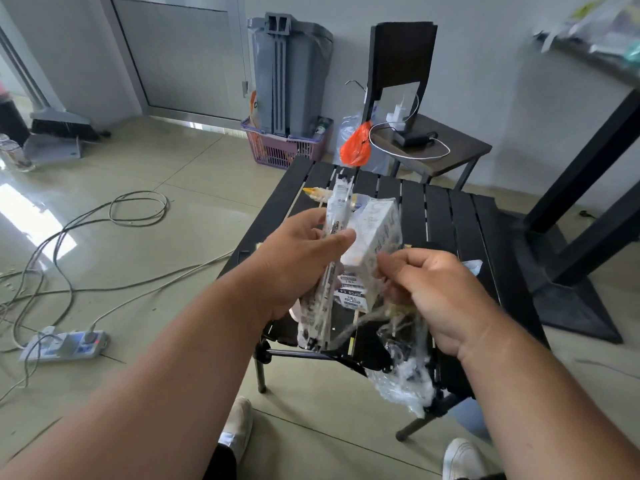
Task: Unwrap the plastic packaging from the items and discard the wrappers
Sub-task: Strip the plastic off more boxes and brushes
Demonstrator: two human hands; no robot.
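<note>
While cables [69,244] loop over the tiled floor [173,161] at left beside a white power strip [64,344], a black slatted table [450,216] stands at centre, with a purple basket [284,147] and a dark chair [401,64] behind it. Above the table, the left hand [294,258] pinches a long printed plastic packet [329,268], its long axis running from near to far, tilted upward. Against it leans a white carton [375,233]. The right hand [436,292] grips crumpled clear wrapping [401,368] hanging below.
</note>
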